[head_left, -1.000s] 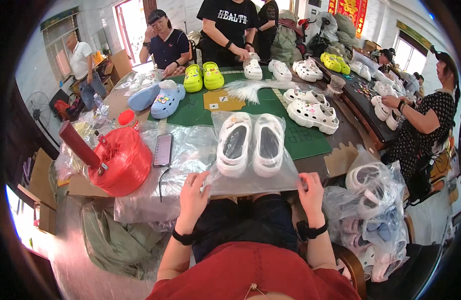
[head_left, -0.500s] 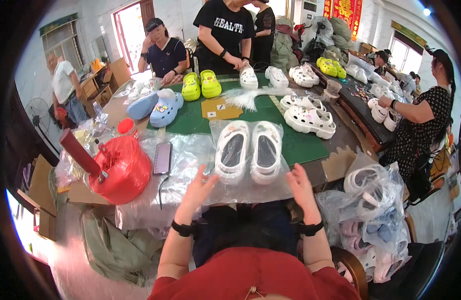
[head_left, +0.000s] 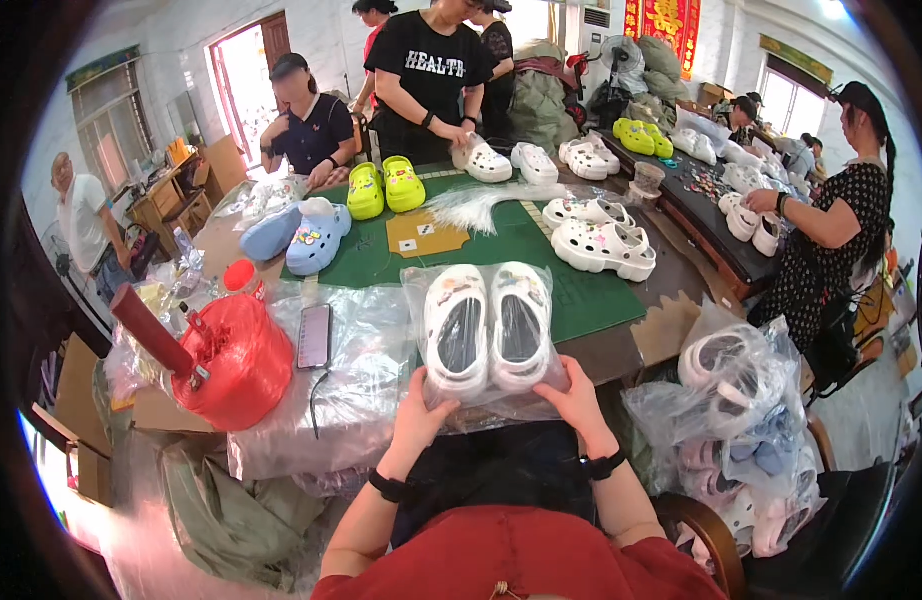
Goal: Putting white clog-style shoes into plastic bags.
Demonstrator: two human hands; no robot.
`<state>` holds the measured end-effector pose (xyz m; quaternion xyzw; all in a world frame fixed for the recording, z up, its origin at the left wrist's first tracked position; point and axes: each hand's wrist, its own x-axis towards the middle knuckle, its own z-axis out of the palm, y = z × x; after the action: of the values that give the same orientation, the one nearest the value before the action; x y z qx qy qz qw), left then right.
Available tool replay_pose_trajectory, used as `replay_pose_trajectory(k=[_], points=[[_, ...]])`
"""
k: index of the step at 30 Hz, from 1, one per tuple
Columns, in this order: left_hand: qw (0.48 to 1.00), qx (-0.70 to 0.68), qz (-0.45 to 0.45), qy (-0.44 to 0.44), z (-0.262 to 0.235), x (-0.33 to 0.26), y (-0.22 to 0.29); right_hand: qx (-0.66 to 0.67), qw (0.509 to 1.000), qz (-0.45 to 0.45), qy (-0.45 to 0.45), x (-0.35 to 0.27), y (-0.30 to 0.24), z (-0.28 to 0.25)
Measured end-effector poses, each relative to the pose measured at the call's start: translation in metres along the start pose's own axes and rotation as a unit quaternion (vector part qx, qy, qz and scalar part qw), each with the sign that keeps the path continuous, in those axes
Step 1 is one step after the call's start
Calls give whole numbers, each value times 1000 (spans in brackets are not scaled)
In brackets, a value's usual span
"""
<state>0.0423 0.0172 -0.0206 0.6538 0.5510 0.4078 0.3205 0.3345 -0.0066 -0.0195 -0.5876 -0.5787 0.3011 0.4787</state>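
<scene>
A pair of white clogs [head_left: 457, 352] lies side by side inside a clear plastic bag [head_left: 413, 300] at the table's near edge, heels toward me. My left hand [head_left: 417, 412] grips the left heel through the plastic, thumb on top. On the other side my right hand [head_left: 575, 398] holds the right heel the same way. The fingers underneath are partly hidden by the bag and shoes. Small coloured charms show through the plastic on the clogs' toes.
Left of the bag lie a phone [head_left: 314, 337] and a big red twine roll [head_left: 243, 365]. Blue clogs [head_left: 318, 238], yellow-green clogs [head_left: 404, 184] and white clogs [head_left: 603, 248] stand beyond. Bagged shoes [head_left: 741, 440] are heaped at right. Co-workers are around the tables.
Both hands have come inward from beside the bag and closed on the heels. The two clogs are now pressed closer together. The view has shifted slightly.
</scene>
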Motion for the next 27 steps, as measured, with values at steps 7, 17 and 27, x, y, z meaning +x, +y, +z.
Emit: replay_pose_trajectory(k=[7, 17, 27], points=[[999, 47, -23, -1, 4, 1, -11, -204, 942, -237, 120, -5, -76, 12], [998, 47, -24, -30, 1, 4, -4, -349, 897, -269, 43, 5, -73, 89], [970, -154, 58, -180, -26, 3, -31, -312, 914, -250, 65, 1, -75, 100]])
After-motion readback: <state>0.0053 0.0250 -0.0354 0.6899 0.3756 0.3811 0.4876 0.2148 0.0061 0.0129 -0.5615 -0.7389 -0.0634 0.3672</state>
